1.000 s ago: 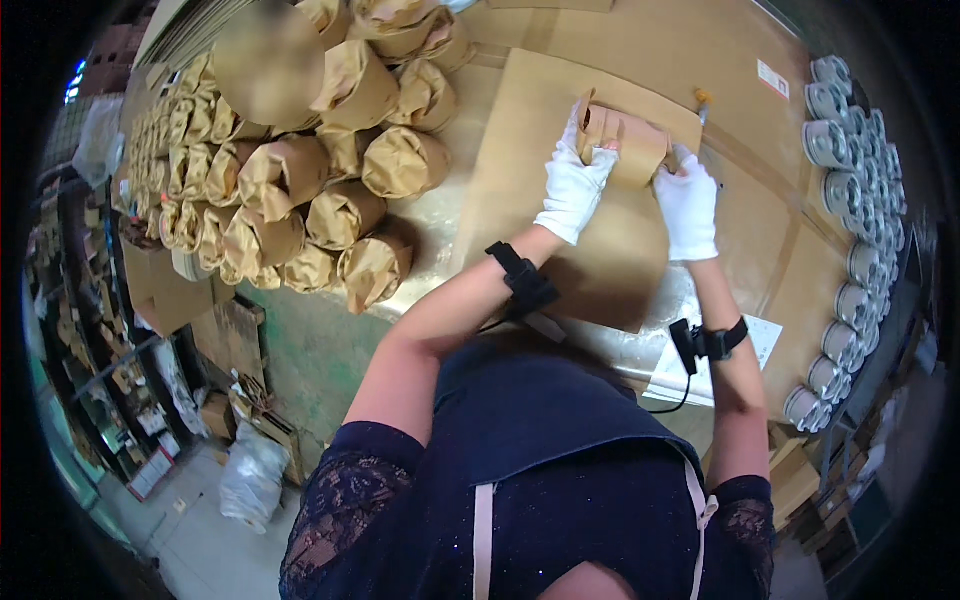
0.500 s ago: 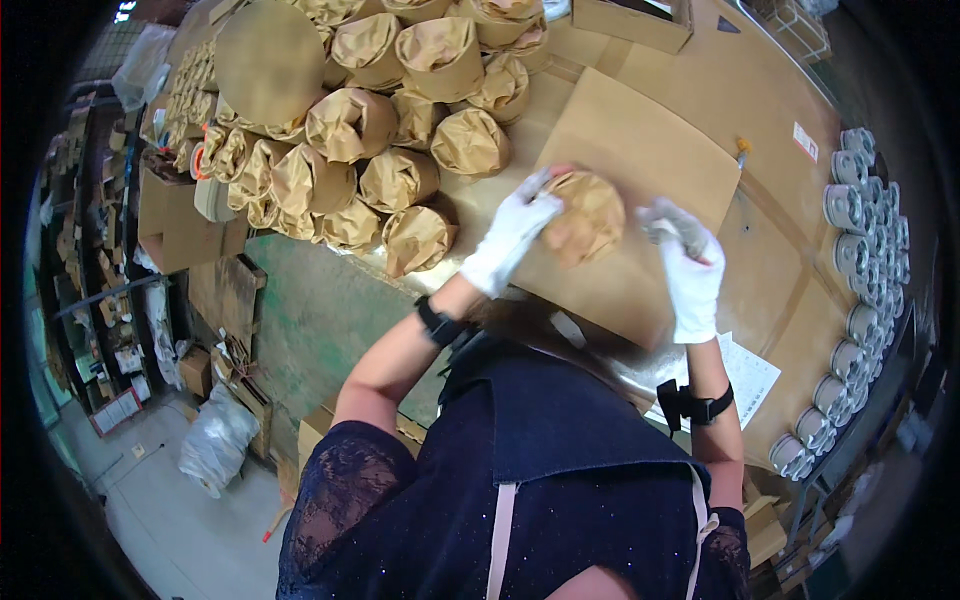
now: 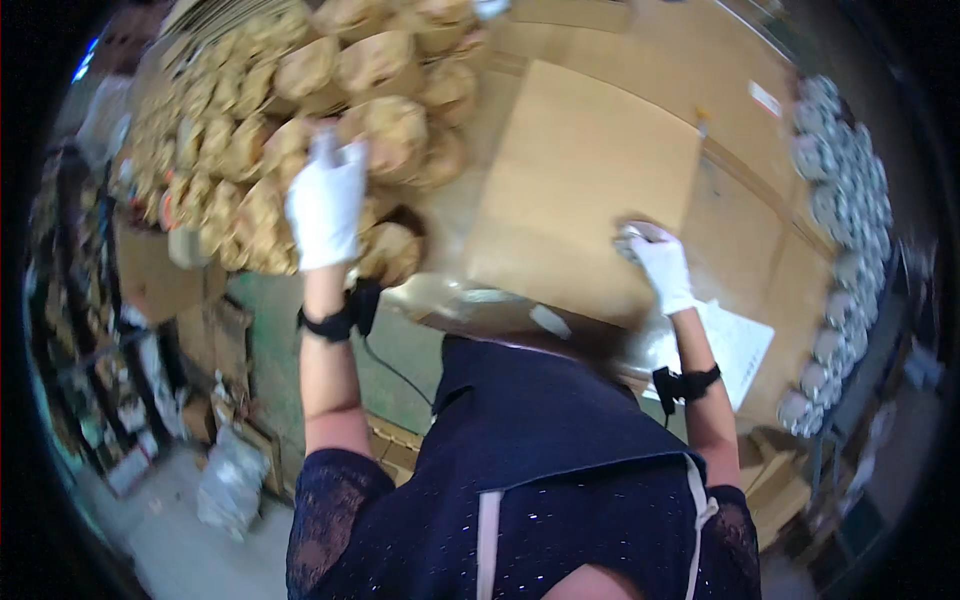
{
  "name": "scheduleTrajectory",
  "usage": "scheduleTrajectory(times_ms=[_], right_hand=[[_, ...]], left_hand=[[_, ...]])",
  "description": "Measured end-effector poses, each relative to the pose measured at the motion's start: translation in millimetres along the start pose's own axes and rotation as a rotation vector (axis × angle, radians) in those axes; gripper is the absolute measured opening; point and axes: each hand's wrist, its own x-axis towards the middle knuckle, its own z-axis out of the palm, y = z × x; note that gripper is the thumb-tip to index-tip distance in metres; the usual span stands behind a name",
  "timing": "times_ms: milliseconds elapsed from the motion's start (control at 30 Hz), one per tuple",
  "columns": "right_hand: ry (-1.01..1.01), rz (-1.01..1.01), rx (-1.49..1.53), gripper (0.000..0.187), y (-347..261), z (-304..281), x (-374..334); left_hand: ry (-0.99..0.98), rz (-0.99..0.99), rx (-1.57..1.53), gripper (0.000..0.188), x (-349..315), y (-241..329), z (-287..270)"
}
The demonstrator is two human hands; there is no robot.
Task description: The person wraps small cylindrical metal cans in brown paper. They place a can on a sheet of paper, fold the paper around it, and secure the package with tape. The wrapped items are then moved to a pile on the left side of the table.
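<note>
My left hand [image 3: 328,205], in a white glove with bare fingertips, reaches over the pile of brown paper-wrapped bundles at the left. Its fingers are blurred, and I cannot make out whether they grip a bundle. A round paper-wrapped bundle [image 3: 388,135] lies close to its thumb. My right hand [image 3: 655,262], gloved too, is closed with its fingers curled together above the right edge of a flat cardboard sheet [image 3: 580,180]. Something greyish shows at its fingertips, too blurred to name. The sheet lies on the cardboard-covered table.
Rows of silver-and-white can-like cylinders [image 3: 845,225] line the table's right edge. White printed papers [image 3: 735,350] lie beside my right forearm. At the far left stand cluttered shelves [image 3: 85,330], with a clear plastic bag [image 3: 232,480] on the floor. A cable hangs from my left wrist strap.
My left hand has swung left from the cardboard sheet to the pile. The wrapped bundle between my hands has left the sheet. My right hand has dropped slightly, and the whole view has shifted.
</note>
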Motion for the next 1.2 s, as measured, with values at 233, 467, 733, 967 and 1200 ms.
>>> scheduleTrajectory(times_ms=[233, 467, 733, 967, 1200], right_hand=[[0.030, -0.019, -0.143, 0.030, 24, -10, 20], [0.657, -0.245, -0.776, 0.032, 33, -275, 55], [0.795, 0.161, -1.524, 0.056, -19, -430, 136], [0.643, 0.320, -1.366, 0.063, -12, -431, 158], [0.302, 0.114, -0.283, 0.067, -42, -270, 70]], left_hand=[[-0.153, 1.191, -0.185, 0.056, -128, 88, 61], [-0.406, 1.416, -0.200, 0.094, -166, 97, 161], [-0.468, 1.425, -0.101, 0.076, -154, 93, 156], [-0.441, 1.417, -0.292, 0.043, -149, 100, 149], [-0.309, 1.419, -0.312, 0.032, -167, 103, 153]])
